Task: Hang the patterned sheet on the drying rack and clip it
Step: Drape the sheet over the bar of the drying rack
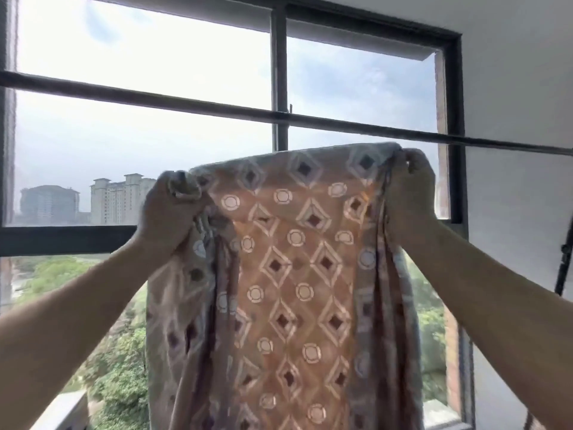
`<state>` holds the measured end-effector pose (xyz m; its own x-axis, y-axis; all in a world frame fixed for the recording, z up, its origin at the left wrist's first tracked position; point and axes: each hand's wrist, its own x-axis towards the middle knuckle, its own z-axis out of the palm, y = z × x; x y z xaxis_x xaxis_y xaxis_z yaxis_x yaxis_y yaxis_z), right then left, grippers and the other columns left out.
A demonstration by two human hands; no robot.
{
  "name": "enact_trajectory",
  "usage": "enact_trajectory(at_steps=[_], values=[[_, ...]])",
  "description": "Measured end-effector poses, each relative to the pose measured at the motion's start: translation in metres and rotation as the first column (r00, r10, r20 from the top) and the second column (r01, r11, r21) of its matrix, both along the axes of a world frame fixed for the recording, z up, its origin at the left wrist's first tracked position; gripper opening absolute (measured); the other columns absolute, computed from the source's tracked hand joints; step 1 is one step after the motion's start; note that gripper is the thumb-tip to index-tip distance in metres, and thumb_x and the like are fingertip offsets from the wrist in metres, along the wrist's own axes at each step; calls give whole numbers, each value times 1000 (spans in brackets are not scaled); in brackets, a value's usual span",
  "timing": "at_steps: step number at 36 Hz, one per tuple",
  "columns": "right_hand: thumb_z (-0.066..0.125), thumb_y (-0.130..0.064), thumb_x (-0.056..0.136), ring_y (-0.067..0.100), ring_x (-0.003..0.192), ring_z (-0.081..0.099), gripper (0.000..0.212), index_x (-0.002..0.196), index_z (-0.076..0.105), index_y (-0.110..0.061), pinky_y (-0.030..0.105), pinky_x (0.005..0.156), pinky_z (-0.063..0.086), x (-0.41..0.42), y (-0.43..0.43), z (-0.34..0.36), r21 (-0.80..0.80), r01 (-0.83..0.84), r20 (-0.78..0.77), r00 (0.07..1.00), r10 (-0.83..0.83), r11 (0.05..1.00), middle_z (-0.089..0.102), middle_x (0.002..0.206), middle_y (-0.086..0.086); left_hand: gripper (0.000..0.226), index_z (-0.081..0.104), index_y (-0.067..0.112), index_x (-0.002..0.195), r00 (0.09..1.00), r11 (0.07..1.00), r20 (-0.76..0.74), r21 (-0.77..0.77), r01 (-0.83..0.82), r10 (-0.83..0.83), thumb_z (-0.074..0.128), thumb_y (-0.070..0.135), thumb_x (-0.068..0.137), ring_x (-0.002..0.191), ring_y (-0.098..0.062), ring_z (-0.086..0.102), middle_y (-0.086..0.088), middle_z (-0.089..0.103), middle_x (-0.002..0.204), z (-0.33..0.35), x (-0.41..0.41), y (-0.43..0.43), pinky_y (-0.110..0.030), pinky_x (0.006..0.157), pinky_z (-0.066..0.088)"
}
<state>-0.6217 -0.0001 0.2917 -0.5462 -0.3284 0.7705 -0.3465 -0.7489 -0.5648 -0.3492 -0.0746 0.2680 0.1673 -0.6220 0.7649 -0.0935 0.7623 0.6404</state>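
both hands point(169, 209) point(409, 193) raised, gripping sheet point(294, 274) (below rail point(186, 102))

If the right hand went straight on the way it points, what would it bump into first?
Probably the dark rack rod just above the right hand, which grips the patterned sheet. Depth is unclear, so it could miss.

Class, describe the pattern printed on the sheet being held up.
The patterned sheet shows pale diamonds and circles on orange-tan, grey-bordered; head view.
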Motion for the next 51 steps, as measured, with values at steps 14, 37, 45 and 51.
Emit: enact_trajectory(at_steps=[14, 37, 45, 51], values=[[51, -17, 92, 18, 74, 49, 12, 86, 57, -10, 20, 52, 33, 18, -5, 21, 153, 548, -663, 675, -326, 823, 59, 83, 6, 9, 56, 13, 84, 923, 957, 312, 108, -269, 224, 61, 7, 80, 73, -20, 51, -6, 57, 77, 28, 7, -1, -21, 51, 38], [63, -23, 86, 22, 84, 61, 13, 90, 55, -14, 30, 74, 55, 60, -34, -5, 470, -270, -334, 827, 452, 840, 60, 97, 9, 8, 70, 8, 84, 809, 785, 238, 491, 378, -538, 70, 6, 76, 69, -20, 67, -9, 72, 83, 6, -62, 12, -27, 66, 56], [60, -32, 84, 10, 68, 59, 23, 90, 55, -11, 21, 60, 49, 43, -33, -36, 730, -355, -188, 717, 671, 584, 63, 79, 0, 4, 68, 8, 75, 930, 863, 66, 402, 307, -362, 72, 7, 76, 49, -15, 64, -5, 69, 62, 13, -46, -2, -22, 49, 53], [65, -24, 81, 15, 97, 61, 14, 95, 64, -24, 31, 89, 49, 29, -29, -55, 900, -97, -317, 522, 792, 424, 68, 98, -6, 4, 68, 7, 81, 941, 855, -124, 393, 338, -315, 68, 6, 77, 58, -21, 63, -11, 66, 76, 16, -29, -15, -27, 52, 52]])
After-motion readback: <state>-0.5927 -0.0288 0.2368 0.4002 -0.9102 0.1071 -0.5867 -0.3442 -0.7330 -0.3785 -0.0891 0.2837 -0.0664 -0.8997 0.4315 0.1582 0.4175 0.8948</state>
